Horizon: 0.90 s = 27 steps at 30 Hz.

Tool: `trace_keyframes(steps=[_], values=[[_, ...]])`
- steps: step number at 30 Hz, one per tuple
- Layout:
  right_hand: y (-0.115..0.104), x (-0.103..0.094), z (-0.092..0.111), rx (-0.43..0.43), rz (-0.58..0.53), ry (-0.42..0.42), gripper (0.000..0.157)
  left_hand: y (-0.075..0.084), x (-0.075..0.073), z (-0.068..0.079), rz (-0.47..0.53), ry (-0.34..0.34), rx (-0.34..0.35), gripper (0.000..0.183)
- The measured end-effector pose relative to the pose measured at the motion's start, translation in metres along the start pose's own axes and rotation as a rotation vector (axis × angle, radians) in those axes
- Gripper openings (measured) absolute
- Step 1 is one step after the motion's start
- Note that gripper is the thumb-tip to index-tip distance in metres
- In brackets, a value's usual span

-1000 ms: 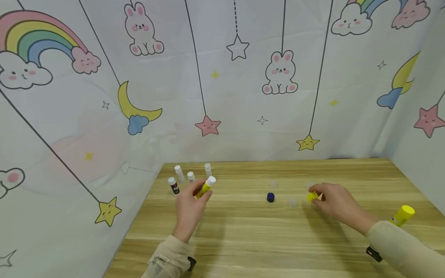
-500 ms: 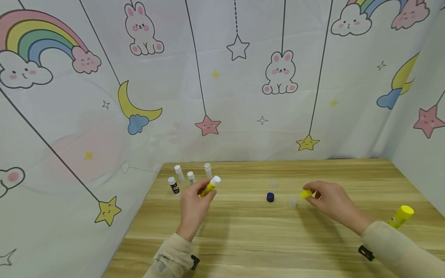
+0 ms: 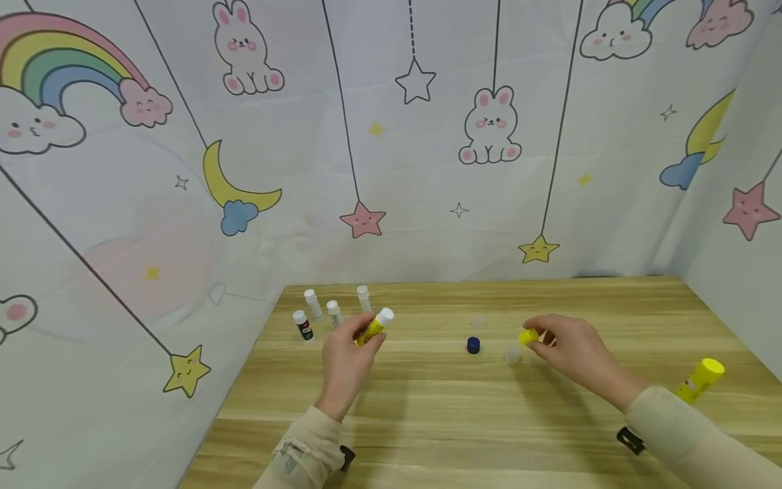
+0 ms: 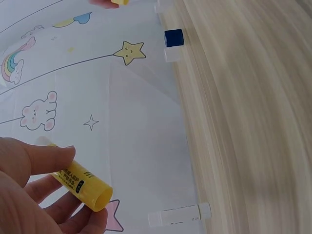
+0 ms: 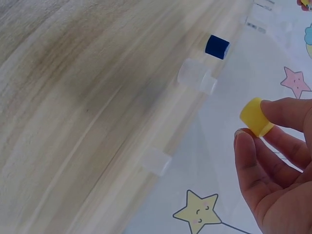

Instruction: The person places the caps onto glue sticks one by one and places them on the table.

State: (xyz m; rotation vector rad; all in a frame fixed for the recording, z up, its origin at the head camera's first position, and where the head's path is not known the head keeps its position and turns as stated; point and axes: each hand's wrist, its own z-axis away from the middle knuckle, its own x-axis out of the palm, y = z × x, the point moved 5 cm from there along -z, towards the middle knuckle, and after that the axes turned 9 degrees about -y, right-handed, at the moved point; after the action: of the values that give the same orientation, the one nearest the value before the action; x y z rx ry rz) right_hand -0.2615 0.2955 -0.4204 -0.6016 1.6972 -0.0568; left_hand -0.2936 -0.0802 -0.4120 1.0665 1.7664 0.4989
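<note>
My left hand point(image 3: 348, 360) grips a yellow glue stick point(image 3: 374, 329) above the table, tilted, with its white end pointing up and right. The left wrist view shows dark print on the yellow glue stick point(image 4: 80, 183), held between thumb and curled fingers. Across the table, my right hand point(image 3: 574, 346) pinches a small yellow cap point(image 5: 256, 117) between thumb and fingers. That cap is apart from the glue stick. Closest to the right hand on the table are a translucent cap point(image 3: 512, 354) and a dark blue cap point(image 3: 473, 345).
Several more glue sticks stand at the back left, among them a dark-labelled one point(image 3: 303, 327) and a white one point(image 3: 313, 304). Another translucent cap point(image 3: 479, 322) lies farther back. A large yellow stick point(image 3: 701, 380) stands at the right. A patterned curtain point(image 3: 427, 176) backs the wooden table point(image 3: 440, 428).
My right hand has moved left with the yellow cap. My left hand has shifted slightly right with the glue stick, so the two hands are closer together.
</note>
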Motion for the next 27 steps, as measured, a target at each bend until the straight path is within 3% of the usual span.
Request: trace_keyframes(steps=[27], values=[[-0.015,0.007,-0.008,0.002,-0.098,0.032,0.03,0.005,0.011,-0.001,-0.001,-0.018,0.019,0.031]])
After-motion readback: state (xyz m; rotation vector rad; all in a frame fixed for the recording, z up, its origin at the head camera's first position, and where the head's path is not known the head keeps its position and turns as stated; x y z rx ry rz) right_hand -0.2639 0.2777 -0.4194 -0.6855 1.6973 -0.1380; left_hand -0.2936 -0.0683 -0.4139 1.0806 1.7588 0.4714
